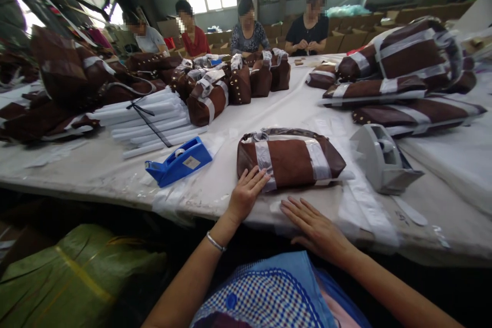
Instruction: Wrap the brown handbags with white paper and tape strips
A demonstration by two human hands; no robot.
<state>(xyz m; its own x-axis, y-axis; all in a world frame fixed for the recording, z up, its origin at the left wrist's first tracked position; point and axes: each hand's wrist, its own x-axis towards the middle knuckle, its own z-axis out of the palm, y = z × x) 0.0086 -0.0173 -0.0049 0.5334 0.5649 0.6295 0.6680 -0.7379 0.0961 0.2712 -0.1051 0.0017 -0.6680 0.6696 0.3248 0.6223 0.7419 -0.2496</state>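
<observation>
A brown handbag [290, 160] lies on the table in front of me, with pale wrapping bands around both ends and its strap along the top. My left hand [248, 192] rests with fingers stretched out at the bag's lower left corner, touching it. Just below the bag, my right hand [315, 225] lies flat near the table edge, fingers extended and holding nothing. A blue tape dispenser [180, 161] sits left of the bag. To the right stands a grey tape dispenser [384, 159].
Bundled white sheets [149, 118] tied with a black ribbon lie at the left. Wrapped brown bags [240, 82] stand behind, and more bags [411, 56] are piled at right. Several people sit across the table [269, 113]. A green sack [73, 277] is at lower left.
</observation>
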